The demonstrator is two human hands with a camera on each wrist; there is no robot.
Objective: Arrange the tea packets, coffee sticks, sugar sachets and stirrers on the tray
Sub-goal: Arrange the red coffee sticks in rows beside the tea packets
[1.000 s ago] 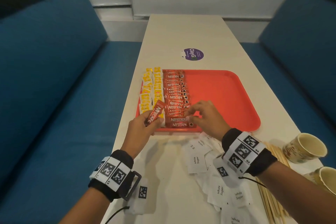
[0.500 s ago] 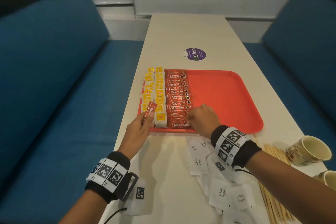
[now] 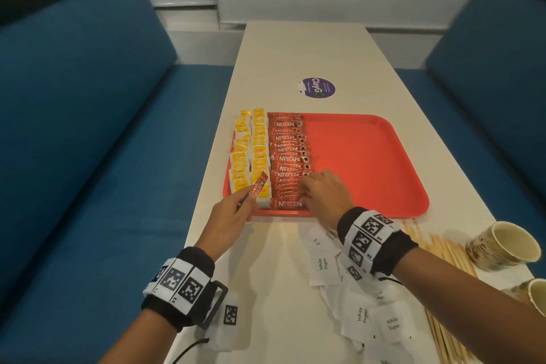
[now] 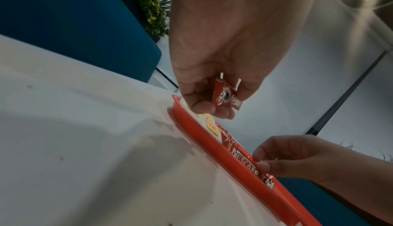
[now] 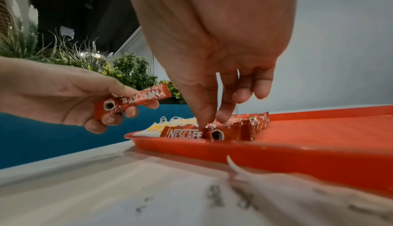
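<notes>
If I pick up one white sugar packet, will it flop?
Probably: the white sugar packets look like thin, flat paper, so likely light and bendy. They overlap in a loose heap on the table, so neighbours may slide along.

Tray (image 3: 369,162): red plastic, rounded corners, centre of the head view; its right part bare.
Tea packets (image 3: 249,154): yellow and white, two columns along the tray's left edge.
Coffee sticks (image 3: 288,156): red, marked NESCAFE, one overlapping column just right of the tea.
Loose stick (image 3: 258,184): red, tilted, raised over the tray's lower left corner.
Sugar sachets (image 3: 359,313): white, marked White Sugar, scattered heap on the table below the tray.
Stirrers (image 3: 446,298): pale wooden sticks, loose bundle at lower right.
</notes>
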